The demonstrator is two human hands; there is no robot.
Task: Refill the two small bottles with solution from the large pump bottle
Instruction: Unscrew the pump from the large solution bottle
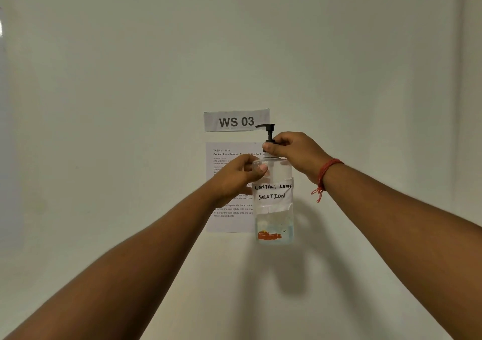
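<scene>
Head view: left hand [236,175] grips pump bottle [273,201] shoulder, right hand [292,149] pinches its black collar, against plain pale wall [104,79] with taped papers [229,209].

A numbered test workstation: a "WS 03" sign [236,121] and task sheet [229,188] on a plain wall [104,79].

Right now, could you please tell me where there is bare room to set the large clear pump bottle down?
The white surface lies bare left of the printed task sheet, right of the large clear pump bottle, and in front between the forearms. It is crowded at the centre, where the left hand and right hand grip the bottle over the sheet and the WS 03 label.
</scene>
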